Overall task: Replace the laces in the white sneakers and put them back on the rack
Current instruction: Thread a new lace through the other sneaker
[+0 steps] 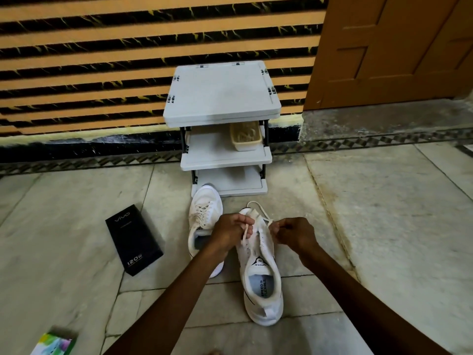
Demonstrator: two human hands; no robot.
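Pinching lace [245, 233] tight, left hand [230, 230] and right hand [294, 235] grips, just above sneaker [261, 280]

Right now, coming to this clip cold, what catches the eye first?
At centre, the left hand and right hand each pinch the lace over the nearer white sneaker. The other sneaker lies beside it, before a grey rack; a black box lies further left.

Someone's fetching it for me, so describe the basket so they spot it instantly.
Find the grey three-shelf rack against the striped wall. The basket sits on its middle shelf, right end. It's a beige tub, unlike the white sneakers on the floor.
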